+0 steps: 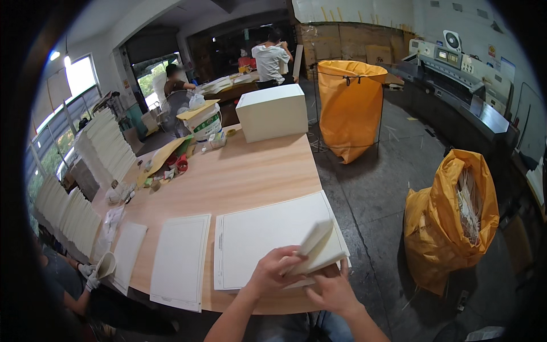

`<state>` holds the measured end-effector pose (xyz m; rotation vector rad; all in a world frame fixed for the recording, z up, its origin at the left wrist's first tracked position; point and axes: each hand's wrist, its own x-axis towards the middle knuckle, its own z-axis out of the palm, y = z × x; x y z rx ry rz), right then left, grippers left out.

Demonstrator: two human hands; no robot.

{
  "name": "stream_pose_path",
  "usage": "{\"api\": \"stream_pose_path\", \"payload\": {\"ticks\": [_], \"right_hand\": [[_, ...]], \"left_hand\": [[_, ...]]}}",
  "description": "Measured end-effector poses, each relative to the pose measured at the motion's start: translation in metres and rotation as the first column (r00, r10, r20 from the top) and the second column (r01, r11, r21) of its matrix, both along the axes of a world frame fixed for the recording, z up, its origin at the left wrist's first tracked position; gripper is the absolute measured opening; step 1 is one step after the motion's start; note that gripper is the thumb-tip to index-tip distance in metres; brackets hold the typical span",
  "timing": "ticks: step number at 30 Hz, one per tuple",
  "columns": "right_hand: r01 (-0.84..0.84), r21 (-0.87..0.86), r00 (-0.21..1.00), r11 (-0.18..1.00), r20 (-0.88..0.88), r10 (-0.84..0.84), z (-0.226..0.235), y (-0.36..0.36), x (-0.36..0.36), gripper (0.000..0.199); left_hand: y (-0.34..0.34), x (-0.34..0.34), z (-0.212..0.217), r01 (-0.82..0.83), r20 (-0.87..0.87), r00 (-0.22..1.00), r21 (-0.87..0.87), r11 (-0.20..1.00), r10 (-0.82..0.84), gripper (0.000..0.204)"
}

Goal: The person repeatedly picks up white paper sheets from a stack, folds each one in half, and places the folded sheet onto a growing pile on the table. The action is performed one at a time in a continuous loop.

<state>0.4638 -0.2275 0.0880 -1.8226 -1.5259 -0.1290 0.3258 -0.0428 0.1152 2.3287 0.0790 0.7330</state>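
Observation:
Above the near edge of the table, a bent wad of white paper sheets (320, 263) is held between my two hands, one end curling upward. My left hand (274, 269) grips its left side with the fingers bent around it. From below and the right, my right hand (337, 289) holds the lower edge, some of its fingers hidden behind the paper. Directly beneath lies a large white printed sheet stack (256, 233) with a thin border line. To its left rests a narrower white stack (181, 251) with a similar border.
Another white stack (130, 245) lies farther left, beside a gloved co-worker's hands (91, 273) holding curled paper. A tall paper block (273, 117) and a bucket (204, 122) stand at the table's far side. Orange sacks (350, 108) stand on the floor to the right, near a cutting machine (456, 74).

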Motion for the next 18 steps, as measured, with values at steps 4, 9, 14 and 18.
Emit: {"api": "stream_pose_path", "payload": {"ticks": [4,9,14,18], "right_hand": [[-0.047,-0.241,0.995,0.969,-0.094,0.025,0.009,-0.004,0.000,0.050],[-0.142,-0.364,0.937,0.920,-0.350,0.007,0.012,0.000,-0.002,0.046],[0.025,-0.110,0.999,0.994,-0.042,-0.029,-0.010,-0.003,-0.004,0.035],[0.102,0.101,0.988,0.990,0.107,-0.113,-0.049,0.003,-0.003,0.029]], "left_hand": [[-0.019,-0.010,0.012,0.041,-0.172,0.982,0.609,0.792,0.082,0.058],[-0.026,-0.076,-0.003,-0.365,-0.111,0.829,0.634,0.682,0.547,0.066],[0.000,-0.154,-0.023,-0.733,0.122,0.558,0.537,0.418,0.821,0.029],[-0.048,-0.157,-0.023,-0.635,0.108,0.749,0.401,0.660,0.654,0.021]]}}
